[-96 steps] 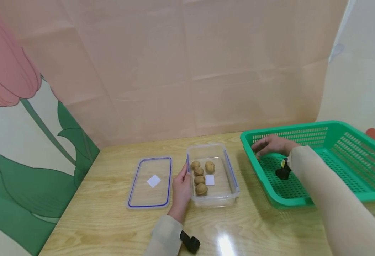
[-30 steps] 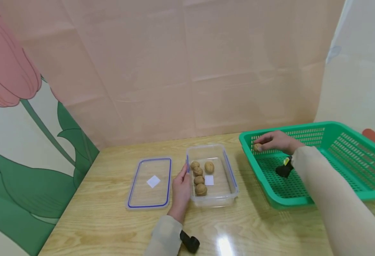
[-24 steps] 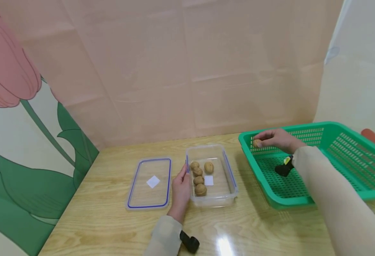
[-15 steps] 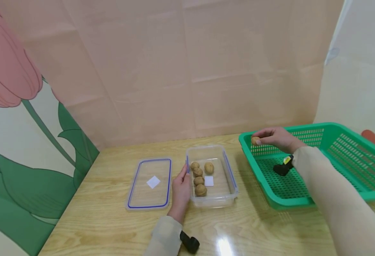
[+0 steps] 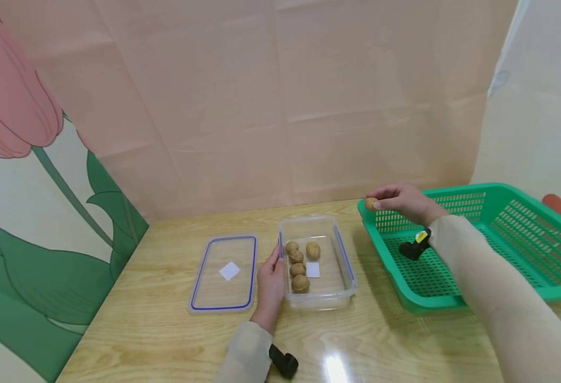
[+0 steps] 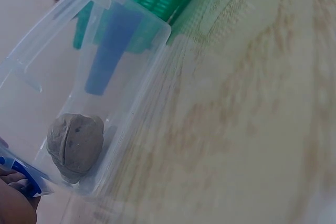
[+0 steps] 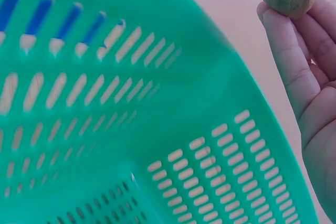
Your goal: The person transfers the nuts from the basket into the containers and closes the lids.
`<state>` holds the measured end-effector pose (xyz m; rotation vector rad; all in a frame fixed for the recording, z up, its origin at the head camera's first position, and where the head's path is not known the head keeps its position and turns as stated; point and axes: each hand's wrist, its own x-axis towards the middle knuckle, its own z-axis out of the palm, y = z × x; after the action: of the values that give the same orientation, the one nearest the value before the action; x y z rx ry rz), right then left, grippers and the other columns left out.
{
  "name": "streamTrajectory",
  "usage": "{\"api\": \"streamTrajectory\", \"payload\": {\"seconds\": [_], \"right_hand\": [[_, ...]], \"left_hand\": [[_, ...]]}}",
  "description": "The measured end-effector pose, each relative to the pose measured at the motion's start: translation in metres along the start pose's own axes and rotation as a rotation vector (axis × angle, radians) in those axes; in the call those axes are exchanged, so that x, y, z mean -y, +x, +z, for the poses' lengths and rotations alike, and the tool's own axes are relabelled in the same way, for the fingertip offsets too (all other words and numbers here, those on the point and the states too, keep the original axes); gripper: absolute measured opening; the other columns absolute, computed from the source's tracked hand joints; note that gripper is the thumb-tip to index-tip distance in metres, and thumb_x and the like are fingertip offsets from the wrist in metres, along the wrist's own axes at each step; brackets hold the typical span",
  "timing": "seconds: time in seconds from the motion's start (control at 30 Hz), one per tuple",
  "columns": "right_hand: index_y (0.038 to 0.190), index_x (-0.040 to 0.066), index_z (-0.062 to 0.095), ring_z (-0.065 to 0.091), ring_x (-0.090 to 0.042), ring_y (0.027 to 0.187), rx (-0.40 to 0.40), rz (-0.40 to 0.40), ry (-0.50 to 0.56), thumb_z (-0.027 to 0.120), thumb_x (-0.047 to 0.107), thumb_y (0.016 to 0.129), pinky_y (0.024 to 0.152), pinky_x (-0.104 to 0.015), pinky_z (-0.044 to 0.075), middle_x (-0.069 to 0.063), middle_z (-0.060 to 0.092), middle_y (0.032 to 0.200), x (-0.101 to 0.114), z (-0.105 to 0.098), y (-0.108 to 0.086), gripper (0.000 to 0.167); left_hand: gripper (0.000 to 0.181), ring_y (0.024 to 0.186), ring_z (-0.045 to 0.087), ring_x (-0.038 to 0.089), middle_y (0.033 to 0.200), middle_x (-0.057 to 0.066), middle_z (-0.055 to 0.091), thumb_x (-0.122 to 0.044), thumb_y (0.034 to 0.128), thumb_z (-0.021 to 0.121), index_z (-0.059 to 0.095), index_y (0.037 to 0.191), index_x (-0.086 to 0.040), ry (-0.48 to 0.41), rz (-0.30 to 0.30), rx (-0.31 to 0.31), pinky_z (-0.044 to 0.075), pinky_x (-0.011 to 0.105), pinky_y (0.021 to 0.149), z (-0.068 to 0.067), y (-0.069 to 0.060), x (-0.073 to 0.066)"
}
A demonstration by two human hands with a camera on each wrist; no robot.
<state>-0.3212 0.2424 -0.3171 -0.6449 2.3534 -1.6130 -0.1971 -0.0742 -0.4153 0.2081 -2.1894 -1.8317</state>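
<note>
At the far left, a printed tulip [image 5: 14,96] covers the wall, well apart from the clear plastic box [image 5: 328,293] that serves as landmark. Left of the box lies its presumed lid [image 5: 223,250], flat on the table [image 5: 165,324] and bearing a white square label [image 5: 230,271]; any closing of the box is thus undone. Between lid and box, the left hand [image 5: 271,279] touches the box's left wall; whether it grips the wall or merely steadies it cannot be told.

Inside the box, 4 walnuts [image 5: 300,283] line the left side and a 5th walnut [image 5: 313,250] lies just right of them. The filling appears well advanced.

Right of the box and beyond it, the right hand [image 5: 400,201] pinches a 6th walnut [image 5: 371,204] between thumb and fingers, at the back left corner of a green basket [image 5: 434,304]. This walnut is not yet in the box. The basket stands right of the box, apart from it; no further walnut shows in its visible part, though hand and sleeve [image 5: 491,287] hide some of it.
</note>
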Motion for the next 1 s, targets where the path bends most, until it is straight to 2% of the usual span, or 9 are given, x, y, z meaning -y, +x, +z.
{"api": "streamTrajectory", "payload": {"seconds": [0.23,0.53,0.8,1.0], "right_hand": [[0.106,0.010,0.068,0.063,-0.010,0.087,0.051,-0.080,0.125,0.061,0.002,0.085,0.081,-0.022,0.050,0.006,0.070,0.093,0.009,0.012,0.009,0.023],[0.100,0.016,0.070,0.064,-0.009,0.086,0.139,-0.155,0.186,0.060,-0.002,0.084,0.081,-0.019,0.051,0.005,0.071,0.093,0.019,0.029,0.023,0.026],[0.099,0.012,0.070,0.066,-0.012,0.085,0.195,-0.160,0.167,0.064,0.000,0.081,0.079,-0.024,0.054,0.003,0.071,0.092,0.028,0.051,0.035,0.022],[0.105,0.001,0.066,0.064,-0.012,0.088,0.240,-0.148,0.127,0.067,0.002,0.080,0.081,-0.025,0.053,0.005,0.071,0.094,0.035,0.066,0.041,0.025]], "left_hand": [[0.040,0.127,0.041,0.026,0.136,0.008,0.047,-0.013,0.0928,0.046,0.050,0.132,-0.010,0.006,0.022,-0.009,0.036,0.043,0.106,0.001,-0.001,0.000],[0.040,0.128,0.041,0.025,0.137,0.007,0.047,-0.013,0.0921,0.046,0.050,0.132,-0.011,-0.003,0.006,-0.008,0.034,0.041,0.106,0.001,-0.002,0.000],[0.040,0.128,0.041,0.026,0.138,0.009,0.046,-0.011,0.0925,0.046,0.049,0.133,-0.011,-0.022,-0.003,-0.006,0.035,0.042,0.106,0.001,-0.002,0.000],[0.041,0.125,0.046,0.024,0.139,0.005,0.045,-0.014,0.0933,0.045,0.048,0.134,-0.013,-0.016,-0.016,0.003,0.043,0.040,0.101,0.001,-0.002,0.001]]}}
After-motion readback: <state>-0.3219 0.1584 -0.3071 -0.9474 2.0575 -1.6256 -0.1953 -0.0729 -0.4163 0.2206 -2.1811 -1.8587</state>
